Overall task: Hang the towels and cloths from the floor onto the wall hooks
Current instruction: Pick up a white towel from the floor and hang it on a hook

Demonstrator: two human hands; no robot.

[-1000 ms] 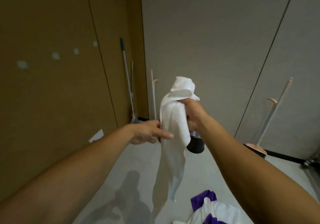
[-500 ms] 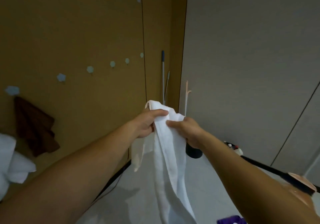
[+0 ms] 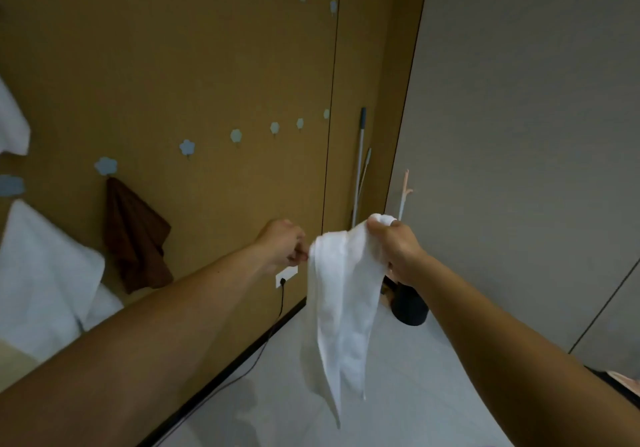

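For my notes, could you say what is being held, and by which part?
White towel, by its top edge: right hand grips one end, left hand pinches the other.

Bare forearms [image 3: 173, 325] lead to a bare left hand [image 3: 284, 244] and right hand [image 3: 398, 254].

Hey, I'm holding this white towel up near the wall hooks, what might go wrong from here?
1. The left hand only pinches one edge of the white towel; it may slip, leaving the right hand holding it alone.
2. The free hook looks small, so a bunched fold might slide off.
3. The long tail could brush the brown cloth hanging nearby and tug it loose.
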